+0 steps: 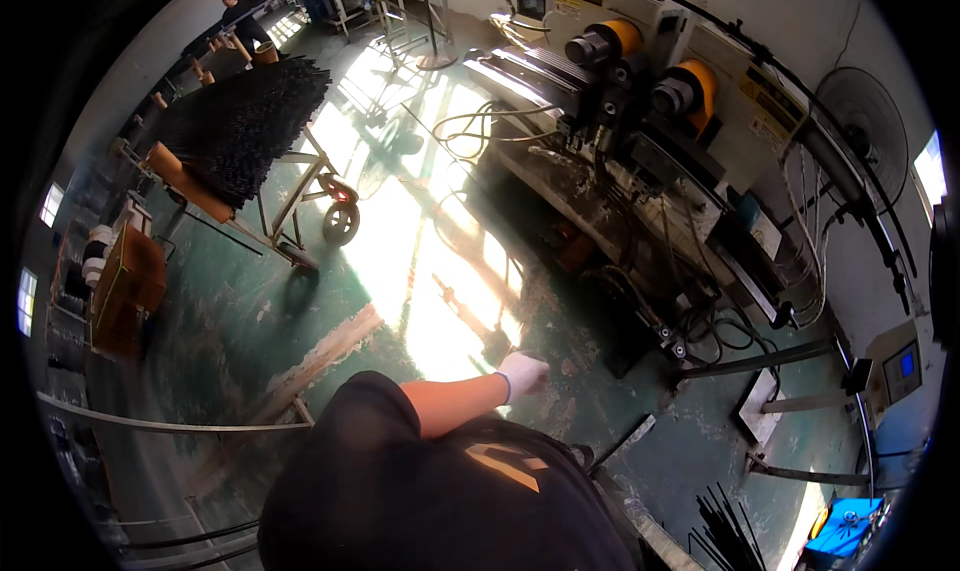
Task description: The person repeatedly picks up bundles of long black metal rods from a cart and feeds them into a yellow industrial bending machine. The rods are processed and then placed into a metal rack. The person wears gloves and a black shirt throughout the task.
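My left hand (525, 375), in a white glove, is held out in front of my dark shirt (430, 491), above the green floor. Its fingers look curled together, and nothing sticks out of them. The bare forearm runs across from the left, out of a short dark sleeve. No object touches this hand; the closest large thing is the machine bench (575, 186) beyond it to the right. My right hand does not show. Several thin black rods (728, 531) stand close to my body at the lower right.
A wheeled cart (290, 211) carries a thick bundle of black rods (240, 121) at the left. Behind it is a brown box (130, 281). Cables and hoses hang around the bench. A fan (862, 121), a control panel (902, 366) and a blue box (845, 526) line the right. Another person (240, 16) is far left.
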